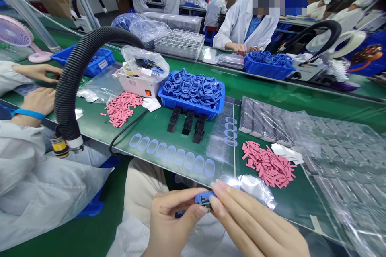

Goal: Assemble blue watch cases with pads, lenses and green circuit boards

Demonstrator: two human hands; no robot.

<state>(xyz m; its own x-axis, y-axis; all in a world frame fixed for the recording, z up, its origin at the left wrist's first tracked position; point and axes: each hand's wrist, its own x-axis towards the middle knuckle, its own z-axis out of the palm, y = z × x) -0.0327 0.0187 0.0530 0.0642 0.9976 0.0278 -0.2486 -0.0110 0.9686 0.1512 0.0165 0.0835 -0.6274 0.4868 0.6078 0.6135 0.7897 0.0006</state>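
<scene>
Just past the table's front edge, my left hand point(171, 219) pinches a small blue plastic housing point(202, 198) between thumb and fingers. Dark parts show inside the housing. My right hand point(253, 223) closes on its right end with thumb and fingertips, partly hiding it. Oval clear-blue film pieces point(170, 154) lie in a row on the table beyond my hands. Behind them sit stacks of black pieces point(187, 122) and a blue bin point(193, 108) heaped with blue plastic frames point(193, 86). A pile of pink strips point(268, 164) lies right of my hands.
A black ribbed hose point(70, 68) arches over the table at left. Beside it are a co-worker's hands point(39, 100), another pink pile point(122, 108) and a white box point(140, 84) with a red switch. Clear trays point(346, 160) fill the right side. A person point(245, 28) works opposite.
</scene>
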